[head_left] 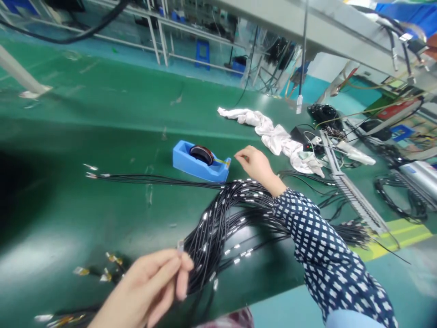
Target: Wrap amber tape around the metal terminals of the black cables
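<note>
My left hand [155, 282] pinches a small pale cable connector [180, 246] between thumb and forefinger, in front of a thick bundle of black cables [211, 228] with white labels. My right hand [254, 165] is closed in a pinch just right of the blue tape dispenser [200, 169]. Whether anything is between its fingertips is too small to tell. A roll of amber tape [202, 155] sits in the dispenser, its strip running to the cutting edge. Under my right forearm, more of the cable bundle lies on the green table.
Thin black cables [153, 180] stretch left across the green table [85, 214]. Taped cable ends [105, 273] lie at lower left. Behind my right hand is a crumpled white cloth [273, 132]. A slotted metal rail [355, 200] stands at right, and a cable [302, 68] hangs from above.
</note>
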The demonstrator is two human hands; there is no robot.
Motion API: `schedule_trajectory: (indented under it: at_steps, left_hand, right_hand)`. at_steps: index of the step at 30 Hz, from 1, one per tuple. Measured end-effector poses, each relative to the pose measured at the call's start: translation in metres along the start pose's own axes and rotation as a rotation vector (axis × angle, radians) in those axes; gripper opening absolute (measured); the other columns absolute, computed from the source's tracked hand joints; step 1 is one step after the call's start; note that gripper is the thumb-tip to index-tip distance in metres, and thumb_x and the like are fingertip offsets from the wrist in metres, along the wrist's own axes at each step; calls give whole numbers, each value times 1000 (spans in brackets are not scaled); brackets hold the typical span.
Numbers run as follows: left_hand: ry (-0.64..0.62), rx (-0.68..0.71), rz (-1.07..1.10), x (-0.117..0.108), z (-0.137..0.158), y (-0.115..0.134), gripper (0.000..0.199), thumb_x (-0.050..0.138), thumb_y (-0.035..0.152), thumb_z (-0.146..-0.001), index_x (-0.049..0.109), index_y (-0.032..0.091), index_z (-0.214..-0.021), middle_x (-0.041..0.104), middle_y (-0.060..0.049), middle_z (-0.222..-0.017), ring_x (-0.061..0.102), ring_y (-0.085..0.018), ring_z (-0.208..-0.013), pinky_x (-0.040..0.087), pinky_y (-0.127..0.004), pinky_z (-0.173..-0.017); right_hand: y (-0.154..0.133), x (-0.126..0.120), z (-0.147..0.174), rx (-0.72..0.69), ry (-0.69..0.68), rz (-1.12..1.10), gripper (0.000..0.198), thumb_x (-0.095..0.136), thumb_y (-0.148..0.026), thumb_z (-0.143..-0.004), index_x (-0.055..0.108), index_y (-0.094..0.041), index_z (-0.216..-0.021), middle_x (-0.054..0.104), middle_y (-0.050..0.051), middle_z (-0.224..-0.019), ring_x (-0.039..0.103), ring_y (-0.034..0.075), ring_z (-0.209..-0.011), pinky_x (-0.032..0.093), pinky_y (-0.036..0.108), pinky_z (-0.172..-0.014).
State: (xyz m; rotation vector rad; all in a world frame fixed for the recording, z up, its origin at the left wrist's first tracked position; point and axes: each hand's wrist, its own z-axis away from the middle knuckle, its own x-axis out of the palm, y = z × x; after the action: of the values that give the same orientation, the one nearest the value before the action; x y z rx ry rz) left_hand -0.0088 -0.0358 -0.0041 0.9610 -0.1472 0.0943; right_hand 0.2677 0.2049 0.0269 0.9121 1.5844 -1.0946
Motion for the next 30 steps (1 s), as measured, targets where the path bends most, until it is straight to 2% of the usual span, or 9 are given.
schedule_trajectory:
  at_steps: [2, 4, 10, 15, 19, 21, 24, 30]
  left_hand:
    - [-172, -70, 43, 12, -12, 0, 33, 63, 48, -85, 70, 16, -85, 60, 2, -57, 32, -2, -32, 22, -18, -37]
    - [-227, -85, 65, 16, -18, -2, 38, 61, 52, -85, 69, 15, -83, 59, 2, -57, 29, 0, -32, 16, -17, -37]
    - [-215, -77, 38, 11, -15, -3, 41, 62, 54, -83, 70, 14, -84, 58, 2, -56, 27, 0, -34, 12, -17, -38]
    - [-179, -74, 56, 15, -13, -1, 38, 68, 52, -79, 71, 14, -82, 59, 0, -55, 29, -2, -36, 14, -18, -38]
    - [-174, -89, 61, 17, -12, 1, 39, 69, 53, -77, 69, 14, -81, 57, 1, -54, 27, -3, -37, 14, -19, -38]
    - [-155, -81, 82, 17, -12, 3, 38, 70, 52, -77, 65, 16, -89, 57, 2, -55, 26, -4, -38, 13, -19, -38]
    - [-142, -55, 116, 16, -14, 3, 37, 67, 50, -80, 55, 20, -99, 57, 4, -55, 25, -5, -39, 13, -18, -40]
    - [-136, -37, 95, 13, -18, 3, 35, 64, 50, -83, 45, 22, -94, 59, 5, -56, 28, -4, -38, 13, -17, -41]
  right_hand:
    - [-13, -1, -7, -41, -31, -73, 26, 46, -30, -96, 71, -23, -101, 64, 4, -104, 59, 15, -90, 43, 24, -80]
    - [-19, -1, -15, -59, -80, -129, 24, 51, -29, -93, 74, -21, -90, 64, 4, -97, 59, 14, -85, 43, 24, -79]
    - [-23, -11, -39, -68, -291, -255, 12, 64, -22, -80, 75, -18, -79, 71, 3, -86, 61, 14, -79, 43, 23, -75]
    - [-25, -16, -58, -15, -474, -382, 9, 66, -14, -73, 75, -15, -73, 74, 2, -75, 65, 14, -74, 46, 20, -72]
    - [-17, -14, -62, 34, -497, -455, 11, 67, -20, -75, 76, -14, -73, 75, 4, -79, 66, 16, -82, 47, 21, -79]
    - [-9, -13, -60, 54, -495, -470, 11, 68, -22, -74, 76, -15, -75, 75, 4, -83, 66, 16, -84, 47, 23, -81]
    - [2, -11, -53, 97, -491, -484, 13, 70, -26, -72, 77, -16, -78, 75, 4, -84, 65, 17, -84, 47, 25, -79]
    - [3, -10, -43, 167, -478, -502, 13, 70, -26, -72, 76, -15, -75, 73, 4, -80, 62, 16, -77, 47, 25, -74]
